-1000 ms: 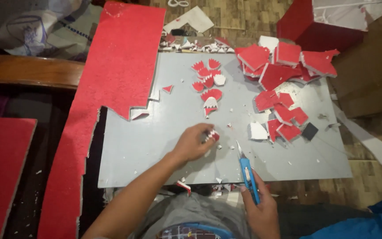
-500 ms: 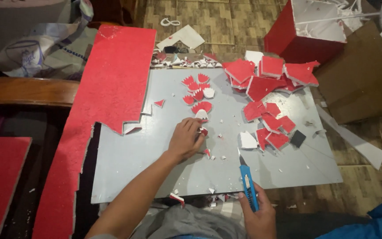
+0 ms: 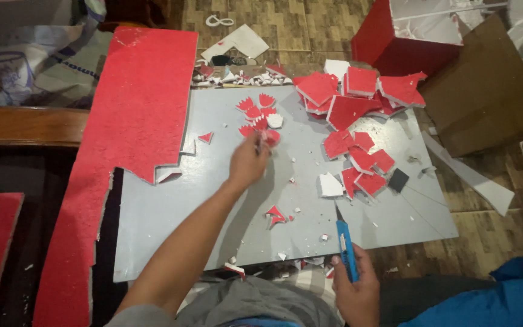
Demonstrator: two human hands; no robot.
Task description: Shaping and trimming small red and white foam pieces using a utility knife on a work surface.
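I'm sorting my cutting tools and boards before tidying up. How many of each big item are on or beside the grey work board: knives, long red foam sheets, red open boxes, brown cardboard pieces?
Blue-handled utility knife, in the right hand: 1
Long red foam sheet with jagged cut edge: 1
Red open box with white inside: 1
Brown cardboard piece: 1
Total: 4

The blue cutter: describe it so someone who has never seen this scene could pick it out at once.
Start at the grey board covering the middle of the view and go to its near edge, right of centre. There the right hand grips a slim blue utility knife, blade tip pointing away onto the board. It is the only blue tool; everything near it is red or white foam scrap.
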